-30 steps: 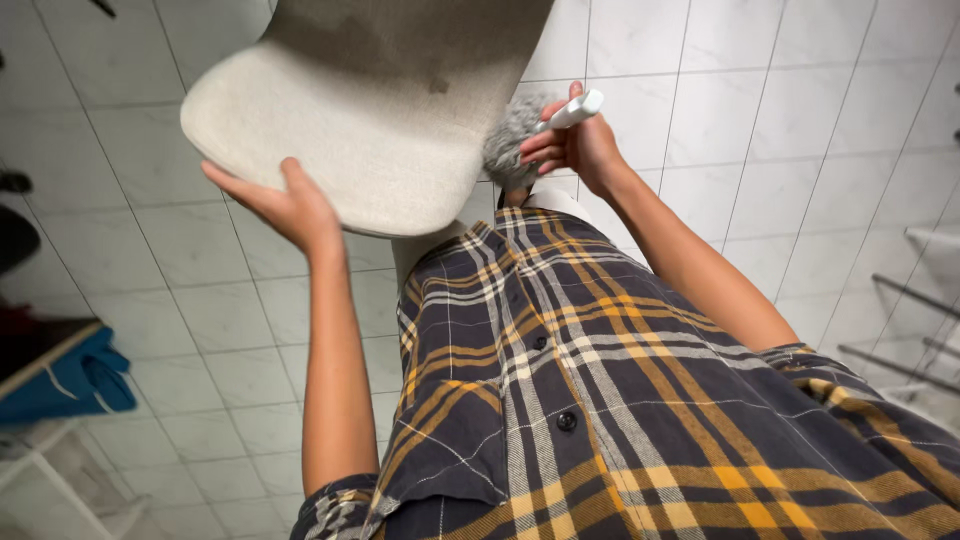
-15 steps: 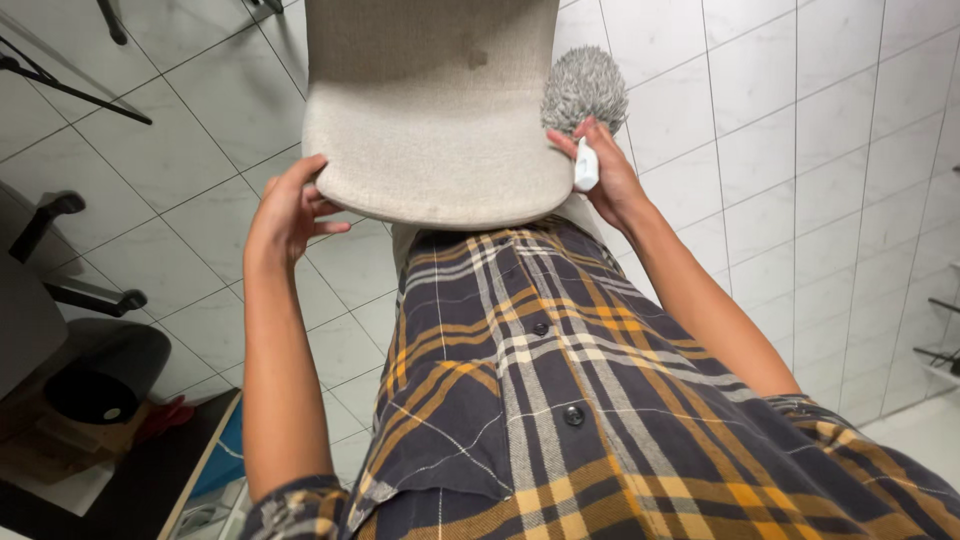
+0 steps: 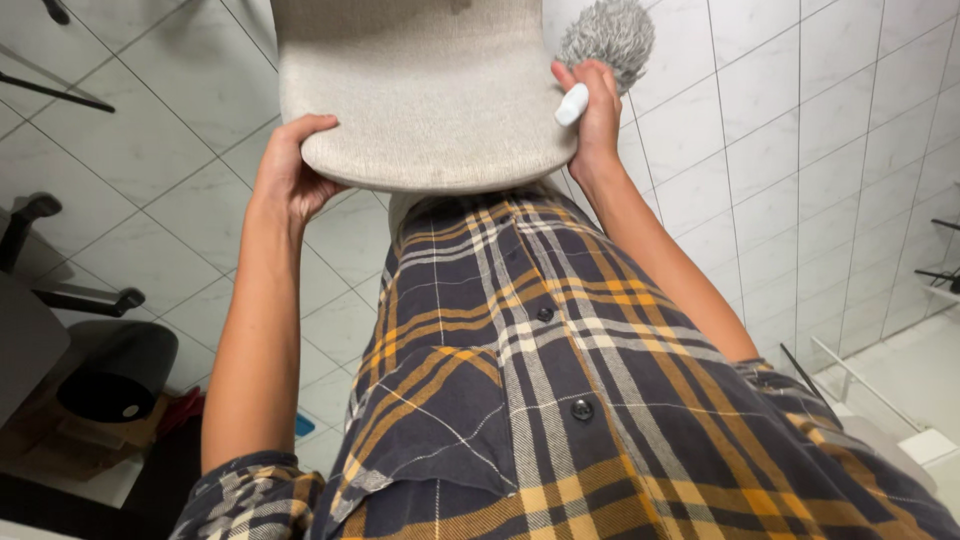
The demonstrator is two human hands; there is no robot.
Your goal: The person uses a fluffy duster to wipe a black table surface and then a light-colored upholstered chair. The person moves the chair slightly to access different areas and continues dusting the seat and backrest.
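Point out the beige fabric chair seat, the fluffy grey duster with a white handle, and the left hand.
Beige fabric chair seat (image 3: 425, 90), head view, middle of the upholstered surface.
Fluffy grey duster with white handle (image 3: 612, 32), head view, on its fluffy head.
Left hand (image 3: 287, 172), head view, back of the hand.

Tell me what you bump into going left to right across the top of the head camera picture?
Left hand gripping the seat's edge → beige chair seat → right hand holding a white handle → fluffy grey duster head → white tiled floor.
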